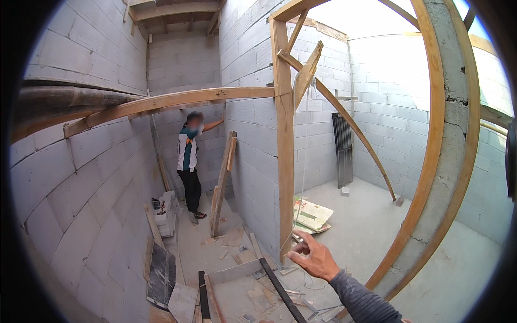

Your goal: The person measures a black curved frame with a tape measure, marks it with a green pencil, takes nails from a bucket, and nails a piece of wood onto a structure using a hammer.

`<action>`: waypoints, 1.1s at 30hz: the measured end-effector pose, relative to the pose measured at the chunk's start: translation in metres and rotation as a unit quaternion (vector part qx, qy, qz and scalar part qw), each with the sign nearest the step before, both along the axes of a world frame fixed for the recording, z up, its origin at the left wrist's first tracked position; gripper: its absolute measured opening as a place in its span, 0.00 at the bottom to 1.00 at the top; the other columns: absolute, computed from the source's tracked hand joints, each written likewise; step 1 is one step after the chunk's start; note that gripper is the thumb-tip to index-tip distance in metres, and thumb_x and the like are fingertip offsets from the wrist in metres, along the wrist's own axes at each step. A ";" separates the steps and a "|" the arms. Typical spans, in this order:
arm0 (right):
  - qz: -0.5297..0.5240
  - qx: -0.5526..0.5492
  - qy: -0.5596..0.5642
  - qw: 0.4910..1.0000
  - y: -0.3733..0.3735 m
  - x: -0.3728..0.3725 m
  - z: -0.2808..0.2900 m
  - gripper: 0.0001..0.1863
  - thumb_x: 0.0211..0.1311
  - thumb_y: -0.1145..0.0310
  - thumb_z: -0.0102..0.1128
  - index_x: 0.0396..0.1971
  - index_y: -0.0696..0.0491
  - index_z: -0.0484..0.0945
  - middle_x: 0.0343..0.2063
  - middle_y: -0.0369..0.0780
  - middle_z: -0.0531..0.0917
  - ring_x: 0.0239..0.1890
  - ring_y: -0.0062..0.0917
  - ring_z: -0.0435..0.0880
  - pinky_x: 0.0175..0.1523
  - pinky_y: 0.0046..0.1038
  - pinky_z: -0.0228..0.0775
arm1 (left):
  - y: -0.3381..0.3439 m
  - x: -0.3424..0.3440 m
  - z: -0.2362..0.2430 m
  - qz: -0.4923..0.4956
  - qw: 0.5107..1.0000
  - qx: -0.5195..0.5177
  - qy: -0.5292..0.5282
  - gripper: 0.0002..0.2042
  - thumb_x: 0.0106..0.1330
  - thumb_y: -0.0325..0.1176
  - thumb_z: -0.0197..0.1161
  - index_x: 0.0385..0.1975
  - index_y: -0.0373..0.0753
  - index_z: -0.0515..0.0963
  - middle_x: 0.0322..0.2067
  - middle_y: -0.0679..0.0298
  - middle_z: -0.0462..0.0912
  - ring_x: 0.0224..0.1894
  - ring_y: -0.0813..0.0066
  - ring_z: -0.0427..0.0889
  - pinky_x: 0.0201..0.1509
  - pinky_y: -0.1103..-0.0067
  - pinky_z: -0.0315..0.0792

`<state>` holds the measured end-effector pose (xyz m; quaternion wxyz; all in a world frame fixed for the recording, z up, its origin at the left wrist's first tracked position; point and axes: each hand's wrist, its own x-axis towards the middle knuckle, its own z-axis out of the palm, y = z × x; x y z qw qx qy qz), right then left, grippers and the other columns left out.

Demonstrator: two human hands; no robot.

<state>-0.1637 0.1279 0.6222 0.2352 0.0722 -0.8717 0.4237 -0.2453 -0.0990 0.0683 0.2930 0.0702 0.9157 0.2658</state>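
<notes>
The right hand point(315, 262) curls beside the thin string point(305, 161) hanging by the wooden post point(284, 161); whether its fingers pinch it, one cannot tell. Likely light and limp, it suits a fingertip hold low down.

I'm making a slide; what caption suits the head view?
Right hand near a wooden post; a co-worker stands by a block wall.

One foreground hand point(319, 260), one co-worker point(187, 156), one slatted panel point(342, 149), one concrete column point(452, 142), two black bars point(283, 290)
</notes>
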 end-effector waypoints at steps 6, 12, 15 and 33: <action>-0.012 0.299 0.314 0.901 -0.054 -0.002 0.312 0.43 0.67 0.64 0.55 0.78 0.51 0.47 0.28 0.47 0.84 0.30 0.34 0.85 0.46 0.34 0.78 | 0.067 0.018 0.015 -0.068 0.997 0.039 0.016 0.16 0.67 0.40 0.54 0.47 0.40 0.82 0.42 0.43 0.85 0.49 0.39 0.83 0.54 0.56 0.77; 0.012 0.618 0.430 0.658 -0.054 0.042 0.345 0.26 0.70 0.48 0.52 0.49 0.57 0.82 0.34 0.50 0.85 0.35 0.36 0.87 0.42 0.39 0.81 | 0.026 0.023 -0.005 -0.385 0.906 -0.060 0.167 0.20 0.74 0.44 0.45 0.48 0.36 0.81 0.43 0.42 0.85 0.46 0.40 0.84 0.49 0.54 0.77; -0.114 0.332 0.098 0.931 -0.023 0.104 0.265 0.44 0.55 0.33 0.68 0.57 0.58 0.81 0.27 0.44 0.85 0.27 0.28 0.85 0.26 0.27 0.71 | -0.022 0.025 -0.020 -0.319 0.947 0.022 0.027 0.17 0.71 0.41 0.53 0.46 0.38 0.83 0.44 0.51 0.87 0.48 0.51 0.86 0.51 0.60 0.79; -0.534 -0.279 -0.549 0.579 0.003 0.403 -0.558 0.42 0.61 0.49 0.70 0.61 0.71 0.71 0.43 0.56 0.87 0.43 0.46 0.86 0.51 0.42 0.76 | -0.007 0.018 0.074 -0.299 0.941 -0.158 0.004 0.22 0.72 0.39 0.44 0.51 0.32 0.82 0.59 0.42 0.78 0.62 0.47 0.78 0.66 0.59 0.71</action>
